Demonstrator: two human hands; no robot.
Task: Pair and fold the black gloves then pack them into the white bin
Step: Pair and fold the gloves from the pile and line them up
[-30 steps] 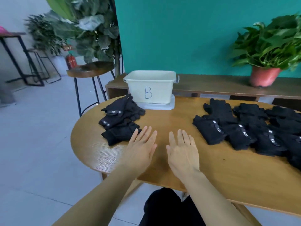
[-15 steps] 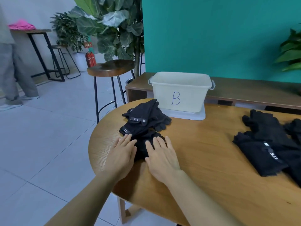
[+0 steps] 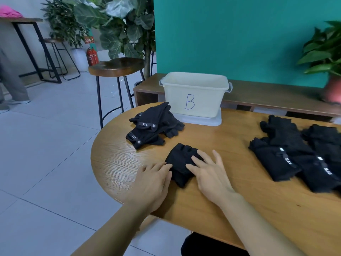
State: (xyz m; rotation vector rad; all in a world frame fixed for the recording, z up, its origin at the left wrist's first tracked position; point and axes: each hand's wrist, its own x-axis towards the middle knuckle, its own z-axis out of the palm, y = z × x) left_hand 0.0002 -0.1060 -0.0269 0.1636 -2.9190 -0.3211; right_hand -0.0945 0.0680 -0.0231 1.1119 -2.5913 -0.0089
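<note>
A teal wall (image 3: pixel 239 34) is filling the back, with a low wooden bench (image 3: pixel 276 97) sitting along its foot. A dark-topped stool (image 3: pixel 116 66) is standing on the pale tiled floor (image 3: pixel 46 145) beside a large-leaved plant (image 3: pixel 118 21). Red fire extinguishers (image 3: pixel 92 57) are standing further left, near a tall table (image 3: pixel 20 20).

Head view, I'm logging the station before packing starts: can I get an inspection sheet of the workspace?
Surface: wooden table, rounded end.
Job's things: black glove under both hands; glove pile beside the white bin marked B; more gloves laid out at right.
Clutter: nothing seen.
Hands: left hand and right hand flat, fingers on the glove.
Cables: nothing seen.
Surroundings: stool, leafy plant, low bench, teal wall.
</note>
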